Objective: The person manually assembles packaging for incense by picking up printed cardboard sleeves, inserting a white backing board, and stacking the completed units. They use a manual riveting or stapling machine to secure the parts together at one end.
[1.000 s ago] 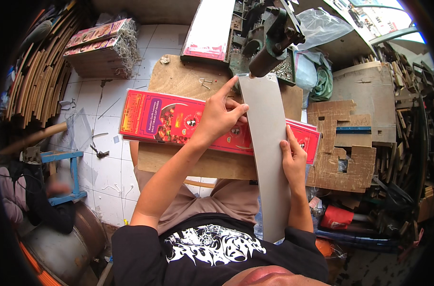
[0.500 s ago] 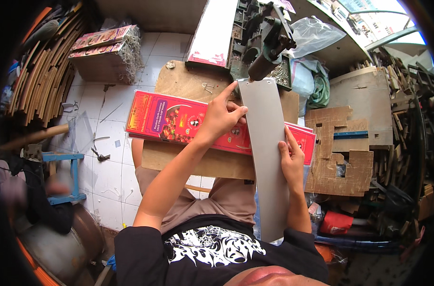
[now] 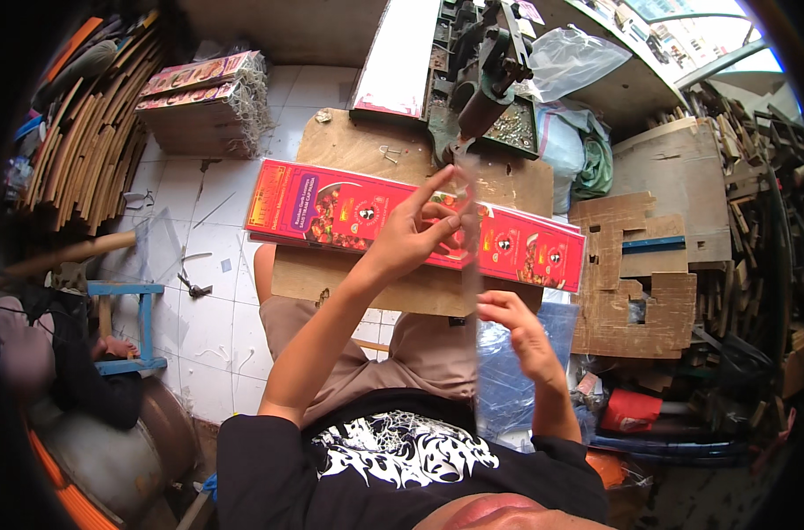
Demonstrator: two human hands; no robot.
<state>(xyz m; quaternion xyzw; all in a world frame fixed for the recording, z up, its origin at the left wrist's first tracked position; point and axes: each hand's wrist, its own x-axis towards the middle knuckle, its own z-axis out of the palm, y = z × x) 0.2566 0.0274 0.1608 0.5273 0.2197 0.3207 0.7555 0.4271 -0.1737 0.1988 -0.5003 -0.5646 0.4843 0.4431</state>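
Observation:
A long thin panel (image 3: pixel 470 353), grey on its face a moment ago, stands nearly edge-on in front of me and is smeared by motion. My left hand (image 3: pixel 413 231) grips it near its far end, index finger stretched along it and thumb against it. My right hand (image 3: pixel 524 336) is beside its right edge, fingers stretched out and apart, tips at or very near it. Beyond the panel's far end is the head of a dark metal press (image 3: pixel 483 110). Under my left hand, a stack of red printed panels (image 3: pixel 283 208) lies across the wooden board (image 3: pixel 358 141).
A tray of small metal pieces (image 3: pixel 515 125) flanks the press, and a white panel pile (image 3: pixel 395 66) lies left of it. Cut brown boards (image 3: pixel 596 309) stand at right. A tied printed stack (image 3: pixel 199 115) and a blue stool frame (image 3: pixel 124 290) are at left, near another person's foot (image 3: pixel 117 346).
The grey panel has turned from face-up to nearly edge-on, its far end drawn back from the press. My right hand has come off its flat side and lowered slightly.

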